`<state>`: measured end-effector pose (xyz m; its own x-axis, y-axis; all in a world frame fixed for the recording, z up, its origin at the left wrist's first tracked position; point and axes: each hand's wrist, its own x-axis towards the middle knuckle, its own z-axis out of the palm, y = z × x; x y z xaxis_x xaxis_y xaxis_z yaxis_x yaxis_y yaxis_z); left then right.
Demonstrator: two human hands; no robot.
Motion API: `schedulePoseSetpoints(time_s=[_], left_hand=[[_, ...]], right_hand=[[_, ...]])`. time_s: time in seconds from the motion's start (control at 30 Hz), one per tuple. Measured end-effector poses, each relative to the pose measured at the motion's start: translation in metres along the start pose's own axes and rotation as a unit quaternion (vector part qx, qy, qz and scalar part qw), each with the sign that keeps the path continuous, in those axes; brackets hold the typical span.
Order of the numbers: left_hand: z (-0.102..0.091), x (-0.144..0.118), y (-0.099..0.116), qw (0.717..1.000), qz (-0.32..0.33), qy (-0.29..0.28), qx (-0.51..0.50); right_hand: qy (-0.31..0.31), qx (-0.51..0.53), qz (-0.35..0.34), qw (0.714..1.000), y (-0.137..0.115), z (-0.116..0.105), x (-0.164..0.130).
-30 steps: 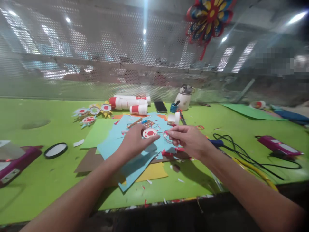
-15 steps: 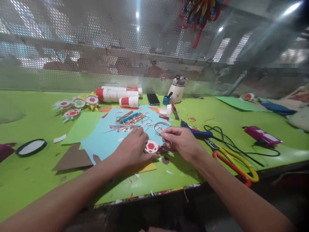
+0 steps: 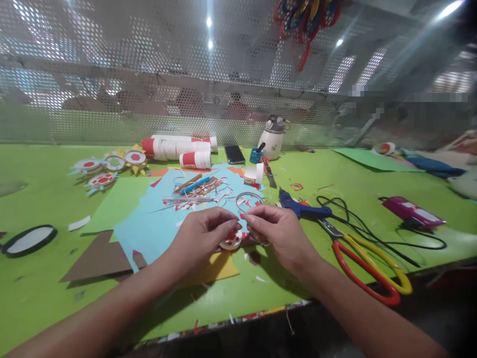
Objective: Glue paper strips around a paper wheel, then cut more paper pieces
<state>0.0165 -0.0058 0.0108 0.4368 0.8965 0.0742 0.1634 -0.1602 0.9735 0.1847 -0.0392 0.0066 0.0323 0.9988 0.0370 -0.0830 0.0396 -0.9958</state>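
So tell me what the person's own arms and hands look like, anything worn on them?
Both are bare: the left hand and right hand wear no gloves, and no rings, watch or bracelets show. The forearms are uncovered all the way to the picture's lower edge, with no sleeves in view. No markings can be made out.

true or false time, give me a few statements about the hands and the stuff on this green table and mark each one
1. Both hands, the left hand and the right hand, meet over a round red and white paper disc. True.
2. The scissors have blue handles. False: the handles are red and yellow.
3. A blue glue gun lies to the right of the right hand. True.
4. The phone lies at the near edge of the table. False: it lies far back, beside the white and red rolls.
5. A white bottle lies on its side. False: it stands upright.
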Motion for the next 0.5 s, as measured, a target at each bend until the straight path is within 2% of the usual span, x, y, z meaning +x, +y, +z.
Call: schedulePoseSetpoints(time_s=[0.13,0.27,0.5], left_hand=[[0.005,-0.0026,0.0032,0.999,-0.015,-0.001,-0.049],[0.0054,-0.0034,0.005,0.998,-0.028,0.007,-0.057],[-0.0002,-0.0041,0.0041,0.992,-0.055,-0.041,-0.109]], right_hand=[[0.009,-0.013,-0.013,1.0,-0.0002,0.0053,-0.0033],[0.005,-0.023,-0.021,1.0,0.0032,0.0078,-0.0039],[-0.01,-0.044,-0.026,0.999,0.0002,0.007,-0.0065]])
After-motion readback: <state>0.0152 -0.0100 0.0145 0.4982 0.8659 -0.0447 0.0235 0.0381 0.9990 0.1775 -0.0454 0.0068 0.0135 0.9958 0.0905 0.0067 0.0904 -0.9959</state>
